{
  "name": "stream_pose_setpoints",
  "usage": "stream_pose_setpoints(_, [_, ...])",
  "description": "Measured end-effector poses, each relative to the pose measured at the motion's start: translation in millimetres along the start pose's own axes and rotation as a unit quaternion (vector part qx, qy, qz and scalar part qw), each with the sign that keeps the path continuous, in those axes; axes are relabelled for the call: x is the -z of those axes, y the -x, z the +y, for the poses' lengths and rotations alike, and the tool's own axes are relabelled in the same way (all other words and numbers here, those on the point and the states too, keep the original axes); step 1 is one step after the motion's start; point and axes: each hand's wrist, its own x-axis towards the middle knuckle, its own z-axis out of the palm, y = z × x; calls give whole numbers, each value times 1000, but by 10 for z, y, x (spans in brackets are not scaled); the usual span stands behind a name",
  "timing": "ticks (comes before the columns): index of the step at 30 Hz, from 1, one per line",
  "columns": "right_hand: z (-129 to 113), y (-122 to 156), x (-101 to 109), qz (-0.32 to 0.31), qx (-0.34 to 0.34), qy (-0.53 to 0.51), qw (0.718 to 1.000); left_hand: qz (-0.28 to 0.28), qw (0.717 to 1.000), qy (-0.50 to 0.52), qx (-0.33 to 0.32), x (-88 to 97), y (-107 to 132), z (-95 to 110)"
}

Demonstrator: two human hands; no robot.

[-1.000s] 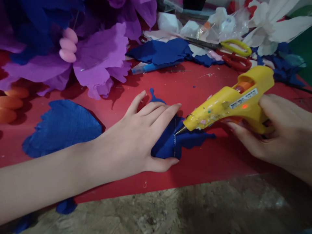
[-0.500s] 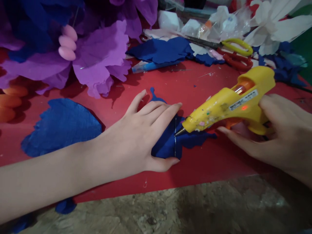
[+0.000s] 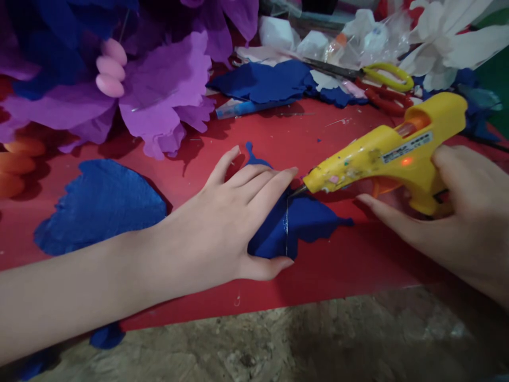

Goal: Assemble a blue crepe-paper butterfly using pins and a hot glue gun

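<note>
My left hand [image 3: 234, 217] lies flat with its fingers stretched out, pressing a blue crepe-paper cutout [image 3: 314, 216] onto the red sheet [image 3: 338, 270]. Beyond its fingertips a thin pale wire-like line [image 3: 287, 228] runs across the cutout. My right hand [image 3: 457, 207] is closed around the handle of a yellow hot glue gun [image 3: 358, 159] with an orange light lit. The gun's metal nozzle sits at the upper end of the line, close to my left index fingertip. A second blue paper petal [image 3: 101, 207] with a ruffled edge lies left of my left wrist.
Purple paper flowers [image 3: 170, 90] with pink oval pieces [image 3: 110, 69] fill the back left. Scissors [image 3: 387, 77], a blue pen [image 3: 250, 107], blue paper pieces [image 3: 262, 82] and a white flower [image 3: 441, 42] lie along the back. Orange oval pieces [image 3: 19, 163] are at the left edge.
The glue gun in my right hand has moved up and slightly right, its nozzle shifting from the line's middle to its upper end. My left hand has stayed in place.
</note>
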Motion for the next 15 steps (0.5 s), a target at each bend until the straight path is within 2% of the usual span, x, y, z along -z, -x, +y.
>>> stream_pose_setpoints(5, [-17, 11, 4, -1, 5, -29, 1000, 7, 1000, -5, -4, -9, 5, 1])
stream_pose_setpoints(10, [-37, -12, -31, 19, -6, 3, 1000, -10, 1000, -4, 9, 3, -1, 1])
stream_pose_setpoints(15, [-28, -8, -24, 13, -12, 1, 1000, -8, 1000, 3, 7, 15, -14, 7])
